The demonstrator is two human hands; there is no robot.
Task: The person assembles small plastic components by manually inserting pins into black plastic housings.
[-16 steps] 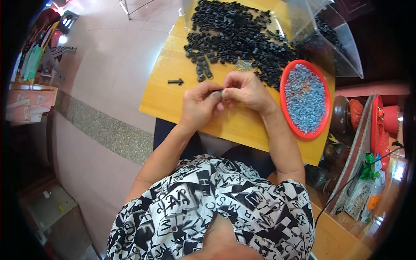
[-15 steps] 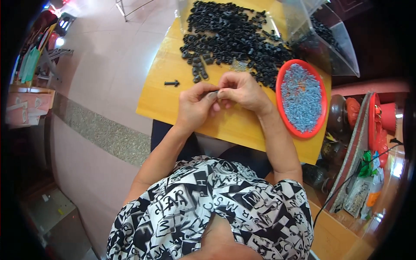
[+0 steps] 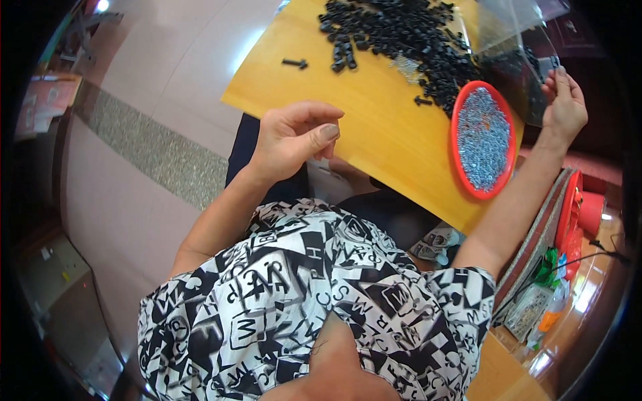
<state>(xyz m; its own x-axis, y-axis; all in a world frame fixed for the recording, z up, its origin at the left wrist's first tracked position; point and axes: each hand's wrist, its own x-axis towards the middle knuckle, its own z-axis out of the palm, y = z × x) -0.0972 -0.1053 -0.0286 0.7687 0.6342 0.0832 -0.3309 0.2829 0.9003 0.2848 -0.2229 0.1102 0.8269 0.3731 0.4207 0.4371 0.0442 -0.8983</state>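
My left hand (image 3: 294,140) hovers over the near left edge of the yellow table (image 3: 374,154). Its fingers curl loosely, with a gap between thumb and forefinger and nothing visible in them. Far to the right, my right hand (image 3: 565,110) reaches the side of a clear plastic box (image 3: 508,30). Its thumb and fingers pinch near the box's rim around something small and dark that I cannot make out. A black bolt-shaped part (image 3: 294,63) lies alone on the table's left, and another black part (image 3: 422,101) beside the heap of small black pieces (image 3: 408,30).
A red oval plate (image 3: 458,157) full of small silvery screws (image 3: 483,137) stands at the table's right, beside my right forearm. Clear bits (image 3: 406,67) lie near the black heap. Red containers (image 3: 588,214) and a cable crowd the right side, below the table.
My hands have parted from where they met over the table. The right one has swung right to the clear box; the left stays near the front edge, its fingers looser. The view has shifted.
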